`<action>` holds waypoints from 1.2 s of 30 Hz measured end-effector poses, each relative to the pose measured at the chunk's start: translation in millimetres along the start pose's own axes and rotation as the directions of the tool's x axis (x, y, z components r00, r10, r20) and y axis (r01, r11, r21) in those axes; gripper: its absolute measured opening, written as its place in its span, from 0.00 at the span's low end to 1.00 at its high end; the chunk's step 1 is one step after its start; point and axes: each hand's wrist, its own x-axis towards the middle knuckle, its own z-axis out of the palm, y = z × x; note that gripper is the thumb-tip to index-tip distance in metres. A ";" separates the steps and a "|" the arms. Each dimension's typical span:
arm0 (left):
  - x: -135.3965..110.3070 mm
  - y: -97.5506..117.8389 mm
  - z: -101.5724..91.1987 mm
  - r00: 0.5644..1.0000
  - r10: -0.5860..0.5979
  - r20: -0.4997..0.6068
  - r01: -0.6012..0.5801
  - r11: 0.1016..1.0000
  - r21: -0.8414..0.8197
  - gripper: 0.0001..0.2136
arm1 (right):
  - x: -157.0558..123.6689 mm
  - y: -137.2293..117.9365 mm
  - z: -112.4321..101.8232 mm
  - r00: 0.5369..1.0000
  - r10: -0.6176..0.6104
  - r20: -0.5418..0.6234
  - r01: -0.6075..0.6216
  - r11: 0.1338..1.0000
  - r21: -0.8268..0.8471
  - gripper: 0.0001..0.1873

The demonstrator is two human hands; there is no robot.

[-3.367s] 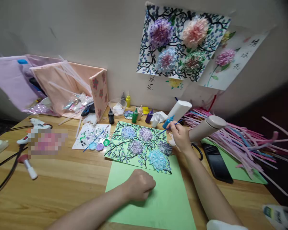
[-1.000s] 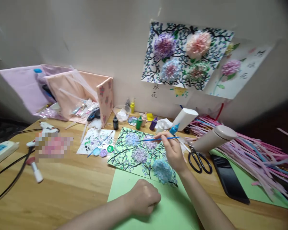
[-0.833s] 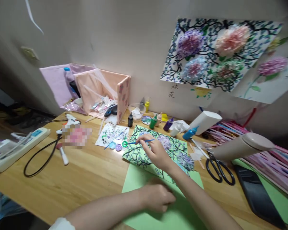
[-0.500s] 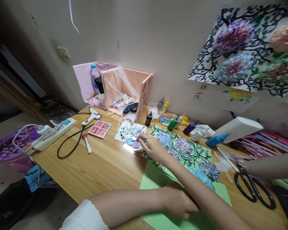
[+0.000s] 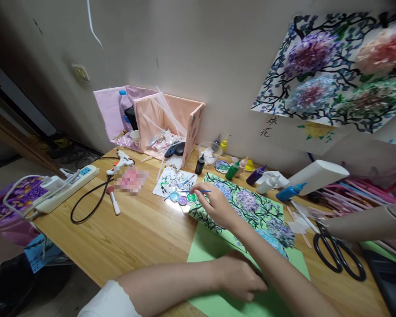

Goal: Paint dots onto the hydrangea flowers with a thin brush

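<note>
My right hand (image 5: 214,206) pinches a thin blue paintbrush (image 5: 199,191); its tip is over the small round paint pots (image 5: 182,199) on a paint-smeared white sheet (image 5: 174,180). The hand hovers above the left end of a green painting of purple and blue flowers (image 5: 251,209). My left hand (image 5: 240,278) rests with curled fingers on a plain green sheet (image 5: 211,246) near the table's front edge, partly under my right forearm; I see nothing in it.
Paint bottles (image 5: 232,169) and a clear bowl (image 5: 210,152) line the wall. A pink fabric box (image 5: 171,121), glue gun (image 5: 120,160) and power strip (image 5: 66,187) lie to the left. Black scissors (image 5: 338,253), a beige cylinder (image 5: 366,222) and pink strips (image 5: 366,193) are at right.
My right hand carried the brush leftward from the blue bottle across the painting to the paint pots. The view swung left. My left hand stayed on the green sheet.
</note>
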 end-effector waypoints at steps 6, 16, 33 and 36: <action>-3.7 -0.4 2.6 0.997 -0.074 -0.029 0.073 0.997 -0.011 0.06 | -58.0 38.3 -87.8 0.897 0.139 -0.420 -0.149 0.989 0.010 0.14; -6.1 -4.1 11.3 0.976 -0.035 -0.213 0.032 0.999 -0.017 0.11 | -150.2 137.3 -119.5 0.645 0.296 -0.705 -0.433 0.901 -0.017 0.17; -2.4 -1.8 3.9 0.909 -0.074 -0.410 -0.013 0.978 -0.207 0.08 | -167.4 165.8 -109.9 0.624 0.371 -0.688 -0.391 0.910 0.136 0.16; -2.9 -2.0 4.8 0.911 -0.077 -0.404 -0.008 0.978 -0.206 0.08 | -167.9 166.5 -109.6 0.627 0.380 -0.680 -0.393 0.908 0.145 0.15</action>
